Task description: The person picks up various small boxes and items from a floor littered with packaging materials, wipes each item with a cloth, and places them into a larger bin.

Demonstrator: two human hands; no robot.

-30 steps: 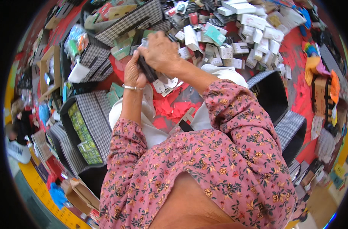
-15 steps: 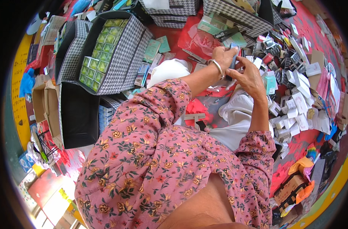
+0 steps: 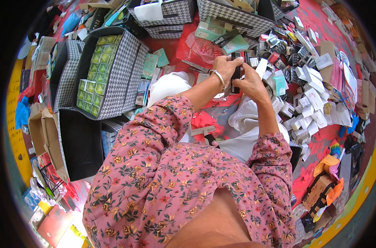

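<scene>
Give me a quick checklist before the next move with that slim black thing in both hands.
1. Slim black item held by both hands: ok, the left hand grips its left side and the right hand its right.
2. Item lifted off the pile of small white boxes: ok, it sits above the clutter.
3. Item's lower end visible: not ok, fingers cover it.
4. Bracelet on the left wrist away from the item: ok.
5. Houndstooth bin of green boxes open: ok.
6. Item's state, open or sealed: cannot tell.
</scene>
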